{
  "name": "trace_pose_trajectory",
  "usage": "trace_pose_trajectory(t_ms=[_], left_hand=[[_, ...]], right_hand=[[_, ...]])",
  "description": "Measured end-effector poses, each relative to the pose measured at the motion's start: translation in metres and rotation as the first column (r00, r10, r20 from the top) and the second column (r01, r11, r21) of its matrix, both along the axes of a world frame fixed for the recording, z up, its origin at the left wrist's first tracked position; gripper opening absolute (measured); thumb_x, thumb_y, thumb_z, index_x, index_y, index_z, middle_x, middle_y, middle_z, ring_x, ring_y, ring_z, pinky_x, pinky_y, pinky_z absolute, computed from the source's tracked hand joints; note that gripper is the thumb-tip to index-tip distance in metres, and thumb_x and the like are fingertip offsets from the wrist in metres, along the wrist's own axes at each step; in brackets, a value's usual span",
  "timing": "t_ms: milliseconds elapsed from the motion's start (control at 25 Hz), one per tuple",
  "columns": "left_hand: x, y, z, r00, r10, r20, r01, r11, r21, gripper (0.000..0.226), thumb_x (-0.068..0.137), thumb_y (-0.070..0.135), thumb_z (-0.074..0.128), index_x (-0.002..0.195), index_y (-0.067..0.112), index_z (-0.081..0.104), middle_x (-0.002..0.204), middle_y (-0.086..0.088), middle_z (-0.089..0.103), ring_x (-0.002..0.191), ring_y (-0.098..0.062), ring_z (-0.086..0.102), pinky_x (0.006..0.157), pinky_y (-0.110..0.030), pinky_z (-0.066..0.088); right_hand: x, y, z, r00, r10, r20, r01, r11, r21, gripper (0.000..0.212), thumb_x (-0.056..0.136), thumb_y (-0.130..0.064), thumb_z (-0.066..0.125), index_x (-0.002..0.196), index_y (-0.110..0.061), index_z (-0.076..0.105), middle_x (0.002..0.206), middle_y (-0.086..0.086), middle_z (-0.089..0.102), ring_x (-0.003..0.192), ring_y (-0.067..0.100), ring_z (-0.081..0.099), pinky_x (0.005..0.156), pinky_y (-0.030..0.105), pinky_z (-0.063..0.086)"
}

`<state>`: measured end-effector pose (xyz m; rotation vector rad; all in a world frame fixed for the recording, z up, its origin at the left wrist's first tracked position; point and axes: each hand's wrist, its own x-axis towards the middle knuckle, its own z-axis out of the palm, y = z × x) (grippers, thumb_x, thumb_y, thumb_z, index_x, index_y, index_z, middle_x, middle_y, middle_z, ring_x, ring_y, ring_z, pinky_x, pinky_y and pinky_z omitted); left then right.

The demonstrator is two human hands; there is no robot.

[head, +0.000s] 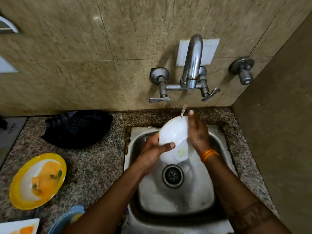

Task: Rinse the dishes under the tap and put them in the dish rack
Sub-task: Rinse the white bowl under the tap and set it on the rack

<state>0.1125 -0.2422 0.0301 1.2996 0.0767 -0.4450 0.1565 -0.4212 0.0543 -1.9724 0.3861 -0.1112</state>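
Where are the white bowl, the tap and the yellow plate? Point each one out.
white bowl [172,130], head view, on its outer wall.
tap [194,59], head view, on the curved spout.
yellow plate [16,188], head view, on the left rim.

Single head-worn wide-angle camera, looking forward and steeply down from close above the sink [135,149]. It faces the tiled wall [84,48] and tap [192,65]. Frame edges appear distorted, probably lens curvature.
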Motion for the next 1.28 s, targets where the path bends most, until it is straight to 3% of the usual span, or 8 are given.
trace_pose_trajectory(t_ms=[160, 280, 360, 440, 560, 840, 1040, 1280], left_hand=[[0.009, -0.014, 0.018, 0.990, 0.117, 0.080, -0.130, 0.975, 0.183, 0.050, 0.082, 0.017, 0.080, 0.129, 0.015, 0.066, 0.119, -0.006, 0.075, 0.114, -0.025, 0.071, 0.100, -0.049, 0.055], [0.010, -0.014, 0.028, 0.971, 0.146, 0.190, -0.180, 0.967, 0.180, 0.031, 0.097, -0.004, 0.059, 0.119, 0.017, 0.067, 0.109, 0.011, 0.077, 0.109, -0.005, 0.070, 0.096, -0.035, 0.054], [0.011, -0.007, 0.032, 0.979, 0.082, 0.186, -0.117, 0.976, 0.183, 0.032, 0.090, 0.006, 0.072, 0.122, 0.011, 0.069, 0.115, -0.002, 0.078, 0.114, -0.021, 0.071, 0.099, -0.045, 0.056], [0.012, -0.005, 0.037, 0.989, 0.051, 0.135, -0.075, 0.981, 0.177, 0.050, 0.076, 0.018, 0.080, 0.123, 0.009, 0.069, 0.118, -0.013, 0.076, 0.116, -0.034, 0.069, 0.102, -0.055, 0.053], [0.013, -0.003, 0.038, 0.991, -0.037, 0.130, 0.011, 0.980, 0.198, 0.053, 0.075, 0.020, 0.081, 0.125, 0.011, 0.069, 0.119, -0.009, 0.076, 0.112, -0.030, 0.071, 0.100, -0.053, 0.055], [0.053, 0.003, 0.054, 0.907, -0.240, 0.345, 0.034, 0.860, 0.509, 0.052, 0.093, 0.056, 0.053, 0.104, 0.008, 0.070, 0.097, -0.006, 0.075, 0.088, -0.021, 0.068, 0.080, -0.037, 0.053], [0.044, -0.081, 0.061, 0.710, -0.314, 0.630, -0.525, 0.359, 0.771, 0.049, 0.104, 0.048, 0.027, 0.116, 0.023, 0.068, 0.125, -0.002, 0.066, 0.120, -0.025, 0.054, 0.107, -0.050, 0.038], [0.061, -0.089, 0.058, 0.583, -0.373, 0.722, -0.591, 0.416, 0.692, 0.033, 0.100, 0.042, 0.044, 0.095, 0.019, 0.068, 0.098, 0.000, 0.069, 0.095, -0.026, 0.061, 0.085, -0.041, 0.040]], right_hand=[[-0.014, 0.029, 0.010, 0.876, 0.475, 0.085, -0.353, 0.750, -0.559, 0.066, 0.103, -0.054, 0.027, 0.152, -0.014, 0.044, 0.159, 0.015, 0.040, 0.152, 0.031, 0.027, 0.125, 0.045, 0.019], [-0.019, 0.029, 0.007, 0.669, 0.733, 0.123, -0.429, 0.516, -0.741, 0.060, 0.105, -0.054, 0.025, 0.156, -0.026, 0.038, 0.167, 0.005, 0.029, 0.158, 0.026, 0.009, 0.127, 0.049, -0.001], [-0.009, 0.013, 0.006, 0.630, 0.770, 0.103, -0.447, 0.468, -0.762, 0.059, 0.105, -0.054, 0.025, 0.158, -0.030, 0.033, 0.166, 0.002, 0.031, 0.157, 0.024, 0.014, 0.128, 0.045, 0.004], [-0.002, 0.005, 0.003, 0.722, 0.666, 0.188, -0.451, 0.658, -0.602, 0.052, 0.107, -0.044, 0.032, 0.151, -0.021, 0.047, 0.155, 0.007, 0.047, 0.148, 0.021, 0.037, 0.124, 0.043, 0.024], [0.006, 0.008, 0.007, 0.939, 0.248, 0.237, -0.238, 0.969, -0.070, 0.036, 0.103, -0.039, 0.044, 0.086, -0.024, 0.072, 0.088, -0.010, 0.072, 0.084, -0.003, 0.062, 0.081, 0.035, 0.047], [0.002, -0.015, 0.024, 0.997, 0.031, 0.066, -0.022, 0.991, -0.136, 0.076, 0.090, -0.069, 0.056, 0.059, 0.000, 0.055, 0.048, -0.001, 0.054, 0.050, 0.014, 0.048, 0.053, 0.032, 0.038], [-0.004, 0.003, 0.020, 0.946, -0.263, 0.190, 0.293, 0.944, -0.150, 0.070, 0.105, -0.049, 0.046, 0.047, -0.011, 0.044, 0.046, 0.002, 0.048, 0.043, 0.014, 0.041, 0.048, 0.032, 0.026], [-0.008, -0.009, 0.006, 0.891, -0.428, 0.151, 0.373, 0.880, 0.295, 0.056, 0.101, -0.047, 0.052, 0.054, -0.016, 0.054, 0.056, -0.002, 0.058, 0.055, 0.014, 0.050, 0.057, 0.032, 0.039]])
